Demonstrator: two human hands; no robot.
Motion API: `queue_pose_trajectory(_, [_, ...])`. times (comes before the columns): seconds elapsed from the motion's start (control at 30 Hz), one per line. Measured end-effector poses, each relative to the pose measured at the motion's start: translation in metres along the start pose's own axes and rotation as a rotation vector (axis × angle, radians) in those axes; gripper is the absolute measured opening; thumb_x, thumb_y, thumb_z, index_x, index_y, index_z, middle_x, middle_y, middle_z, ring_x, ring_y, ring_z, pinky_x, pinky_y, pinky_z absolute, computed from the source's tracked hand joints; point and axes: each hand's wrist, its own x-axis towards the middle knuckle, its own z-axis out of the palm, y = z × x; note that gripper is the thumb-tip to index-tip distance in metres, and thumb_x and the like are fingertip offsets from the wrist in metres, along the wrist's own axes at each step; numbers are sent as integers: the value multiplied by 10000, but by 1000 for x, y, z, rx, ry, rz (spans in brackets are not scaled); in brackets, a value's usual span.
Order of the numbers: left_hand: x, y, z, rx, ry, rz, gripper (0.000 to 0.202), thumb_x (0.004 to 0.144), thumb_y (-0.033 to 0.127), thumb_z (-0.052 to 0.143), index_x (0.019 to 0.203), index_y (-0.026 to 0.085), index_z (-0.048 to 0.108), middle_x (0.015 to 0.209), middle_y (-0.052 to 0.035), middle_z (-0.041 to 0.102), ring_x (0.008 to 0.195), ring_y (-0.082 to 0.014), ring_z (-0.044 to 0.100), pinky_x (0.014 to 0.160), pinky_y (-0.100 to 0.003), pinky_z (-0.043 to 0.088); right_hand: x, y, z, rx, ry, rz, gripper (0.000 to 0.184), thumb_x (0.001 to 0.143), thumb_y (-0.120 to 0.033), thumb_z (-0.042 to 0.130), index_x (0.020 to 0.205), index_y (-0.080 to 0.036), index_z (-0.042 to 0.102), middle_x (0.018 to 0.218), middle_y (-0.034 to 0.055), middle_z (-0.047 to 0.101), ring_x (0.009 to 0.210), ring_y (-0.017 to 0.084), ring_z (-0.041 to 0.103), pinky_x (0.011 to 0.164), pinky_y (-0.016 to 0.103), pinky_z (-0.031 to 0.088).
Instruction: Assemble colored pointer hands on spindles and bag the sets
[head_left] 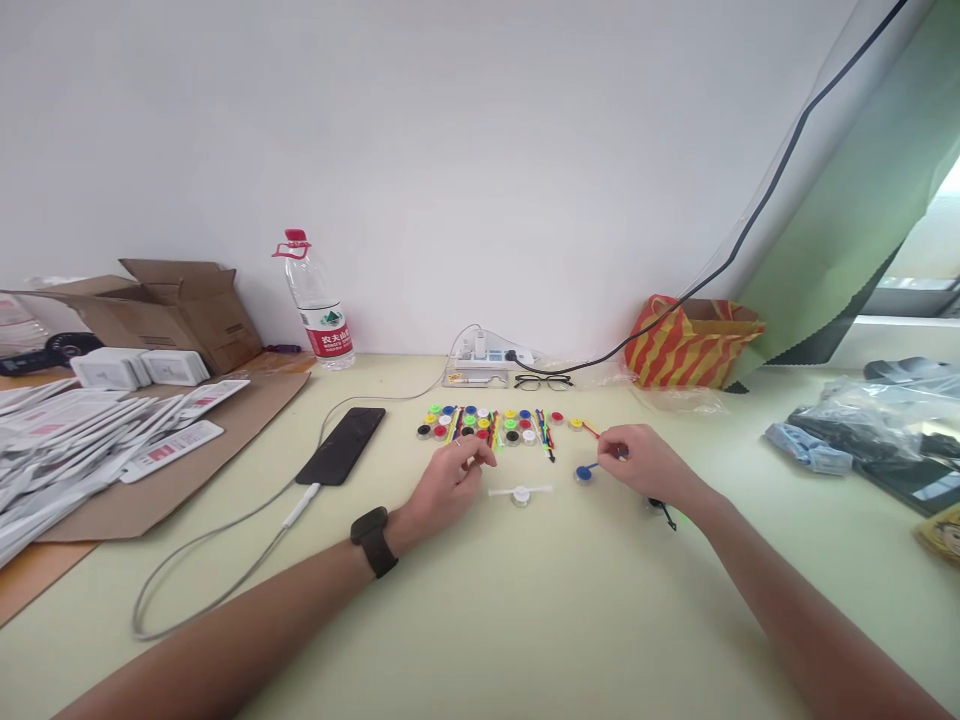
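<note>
The right hand [634,460] of a person is bent over a blue stick [592,467] that runs from a blue-topped disc [583,474]; the fingers close in at the stick's end, but whether the grip is pinching it cannot be told. A yellow-topped disc [576,424] with a red stick lies just beyond the knuckles, and a black arrow-tipped stick [666,514] lies below the wrist. The left hand [450,478], a black watch [374,541] at its wrist, rests half curled beside a white disc [521,495] crossed by a pale stick; whether that grip is closed on anything cannot be told. Past both hands, rows of coloured discs [510,425] and bundled sticks [545,430] line the pale green tabletop [465,640]. Behind them sit black-framed eyeglasses [543,382] and a white power strip [495,356]. At left, a dark phone [341,446] lies connected to a cable [300,505]. Farther back, a bottle [319,305] carries a red label with the white characters "农夫山" and, in smaller letters below, "NONGFU." White cards [172,450] bear pink print too small to read, near an open cardboard box [176,310]. A red-and-yellow striped bag [679,350] stands against the wall at right.
</note>
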Motion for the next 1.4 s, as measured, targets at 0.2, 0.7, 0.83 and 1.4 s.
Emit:
queue_pose_trajectory(0.2, [0, 1, 1, 19, -68, -58, 185, 992, 220, 483, 1025, 212, 664, 1015, -52, 671, 891, -192, 584, 700, -276, 443, -4, -13, 1, 77, -102, -54, 148, 804, -216, 524, 718, -234, 644, 763, 17, 694, 705, 188, 610, 625, 291, 454])
queue_pose_trajectory(0.7, [0, 4, 1, -20, -122, -65, 181, 990, 264, 511, 1041, 206, 675, 1023, -68, 673, 945, -219, 601, 726, -300, 477, -7, -27, 34, 159, -61, -220, 325, 1004, -254, 460, 1146, -256, 752, 973, 78, 710, 858, 224, 654, 758, 361, 533])
queue_pose_trajectory(0.83, [1, 3, 2, -11, -117, -50, 178, 994, 261, 511, 1045, 211, 675, 1014, -65, 680, 930, -213, 600, 721, -294, 471, -5, -36, 42, 186, -47, -202, 335, 1026, -253, 449, 1175, -262, 748, 968, 74, 686, 836, 214, 651, 733, 346, 526])
queue_pose_trajectory(1.4, [-1, 2, 0, 127, -270, 165, 457, 1080, 246, 410, 1523, 301, 510, 1512, -56, 565, 1330, -282, 482, 1143, -486, 405, -15, -64, 40, 234, 19, -272, 281, 1076, -244, 325, 1175, -244, 588, 1070, 84, 658, 992, 230, 613, 886, 379, 499])
